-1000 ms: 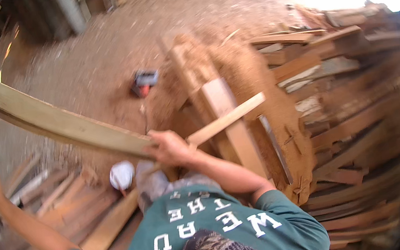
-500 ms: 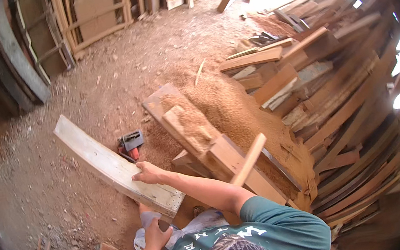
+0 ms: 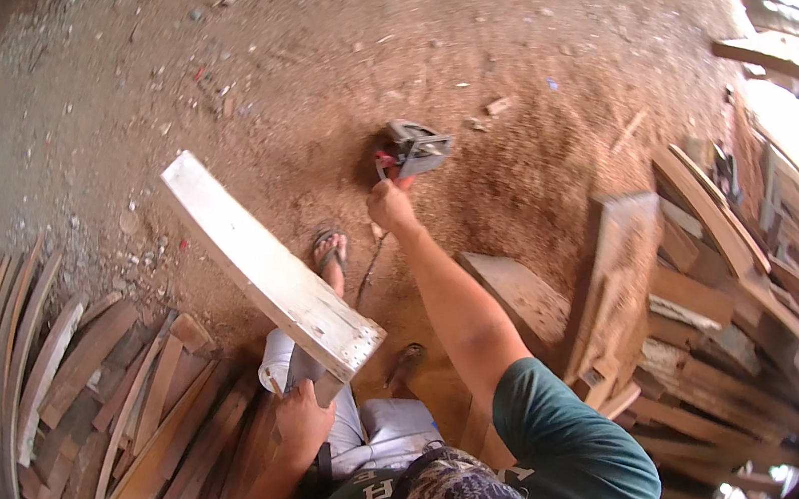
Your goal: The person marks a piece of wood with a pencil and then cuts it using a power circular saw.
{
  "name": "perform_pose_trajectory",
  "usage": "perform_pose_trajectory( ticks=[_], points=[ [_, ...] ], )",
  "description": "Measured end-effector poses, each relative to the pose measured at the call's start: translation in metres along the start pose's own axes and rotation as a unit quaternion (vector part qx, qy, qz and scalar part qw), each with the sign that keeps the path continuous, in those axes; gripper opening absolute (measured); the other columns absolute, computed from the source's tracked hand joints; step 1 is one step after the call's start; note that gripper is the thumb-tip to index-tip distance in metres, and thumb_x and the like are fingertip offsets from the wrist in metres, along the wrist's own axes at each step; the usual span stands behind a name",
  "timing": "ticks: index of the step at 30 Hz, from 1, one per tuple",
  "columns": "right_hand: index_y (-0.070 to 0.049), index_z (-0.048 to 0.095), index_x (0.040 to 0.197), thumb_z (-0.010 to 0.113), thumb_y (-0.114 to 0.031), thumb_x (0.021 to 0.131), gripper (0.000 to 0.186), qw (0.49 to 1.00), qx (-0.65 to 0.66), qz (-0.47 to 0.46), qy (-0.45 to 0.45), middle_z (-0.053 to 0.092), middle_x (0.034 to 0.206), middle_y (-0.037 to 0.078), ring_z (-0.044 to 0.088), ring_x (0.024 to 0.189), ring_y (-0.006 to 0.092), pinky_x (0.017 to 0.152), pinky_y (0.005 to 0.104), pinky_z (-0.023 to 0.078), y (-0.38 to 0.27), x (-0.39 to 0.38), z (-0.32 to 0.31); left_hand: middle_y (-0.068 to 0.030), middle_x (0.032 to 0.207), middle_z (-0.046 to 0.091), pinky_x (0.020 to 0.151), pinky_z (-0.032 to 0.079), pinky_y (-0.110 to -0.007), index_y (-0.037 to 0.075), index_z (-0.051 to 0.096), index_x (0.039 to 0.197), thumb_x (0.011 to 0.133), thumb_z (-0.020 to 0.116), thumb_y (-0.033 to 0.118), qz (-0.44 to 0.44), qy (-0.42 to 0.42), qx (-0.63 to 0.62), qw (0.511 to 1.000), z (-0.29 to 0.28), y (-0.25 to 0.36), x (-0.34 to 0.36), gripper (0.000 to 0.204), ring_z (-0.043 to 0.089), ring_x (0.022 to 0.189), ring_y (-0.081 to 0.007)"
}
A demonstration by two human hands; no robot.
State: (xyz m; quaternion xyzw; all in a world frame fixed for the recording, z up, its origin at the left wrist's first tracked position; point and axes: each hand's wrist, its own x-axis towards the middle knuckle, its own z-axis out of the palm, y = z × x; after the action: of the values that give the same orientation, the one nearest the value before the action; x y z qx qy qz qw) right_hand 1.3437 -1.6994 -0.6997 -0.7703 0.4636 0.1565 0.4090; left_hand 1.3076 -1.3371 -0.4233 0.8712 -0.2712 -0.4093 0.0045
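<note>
A long pale board point(image 3: 259, 258) lies diagonally left of centre, its lower end over my leg. My left hand point(image 3: 303, 419) is closed just below that end; what its fingers hold is too hidden to make out. My right hand point(image 3: 391, 202), arm stretched forward, grips the red handle of a grey and red power planer point(image 3: 419, 149) low over the dirt floor. A dark cord trails down from the planer, beside my sandalled foot point(image 3: 329, 252).
Stacks of offcut boards point(image 3: 139, 415) fill the lower left, and more timber point(image 3: 731, 317) is piled at the right. Sawdust point(image 3: 549, 159) covers the ground right of the planer. A sawdust-coated plank point(image 3: 612, 252) and a wooden block point(image 3: 512, 295) sit beside my right arm.
My right hand has left the board and reached forward onto the planer. My left hand has come in from the far left to the board's lower end. The view has swung round.
</note>
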Motion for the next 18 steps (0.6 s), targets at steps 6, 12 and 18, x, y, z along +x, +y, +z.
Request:
perform_pose_trajectory(
  ticks=[6, 12, 18],
  points=[
    [-0.005, 0.063, 0.121, 0.063, -0.056, 0.097, 0.056, 0.959, -0.256, -0.114, 0.042, 0.069, 0.114, 0.028, 0.066, 0.114, 0.0450, 0.101, 0.0572, 0.052, 0.017, 0.144, 0.075, -0.0149, 0.084, 0.068, 0.071, 0.056, -0.054, 0.009, 0.059, 0.095, 0.069, 0.092, 0.037, -0.039, -0.053, 0.000, 0.998, -0.015, -0.002, 0.027, 0.051, 0.071, 0.082, -0.0395],
    [-0.006, 0.043, 0.155, 0.054, -0.011, 0.101, 0.056, 0.930, -0.355, -0.026, -0.094, 0.051, 0.150, 0.032, 0.060, 0.130, 0.0498, 0.107, 0.0518, 0.053, 0.079, 0.213, 0.085, -0.0096, 0.074, 0.064, 0.066, 0.055, -0.047, 0.011, 0.054, 0.088, 0.068, 0.093, 0.042, 0.000, -0.002, -0.005, 1.000, -0.002, -0.009, 0.030, 0.054, 0.069, 0.070, -0.0320],
    [-0.004, 0.045, 0.153, 0.073, -0.017, 0.094, 0.066, 0.941, -0.312, 0.015, -0.132, 0.069, 0.127, 0.031, 0.070, 0.120, 0.0416, 0.103, 0.0465, 0.057, 0.065, 0.149, 0.015, -0.0156, 0.077, 0.069, 0.073, 0.056, -0.053, 0.010, 0.057, 0.090, 0.068, 0.093, 0.041, -0.043, -0.039, -0.038, 0.998, 0.004, -0.006, 0.022, 0.052, 0.072, 0.074, -0.0384]
  ],
)
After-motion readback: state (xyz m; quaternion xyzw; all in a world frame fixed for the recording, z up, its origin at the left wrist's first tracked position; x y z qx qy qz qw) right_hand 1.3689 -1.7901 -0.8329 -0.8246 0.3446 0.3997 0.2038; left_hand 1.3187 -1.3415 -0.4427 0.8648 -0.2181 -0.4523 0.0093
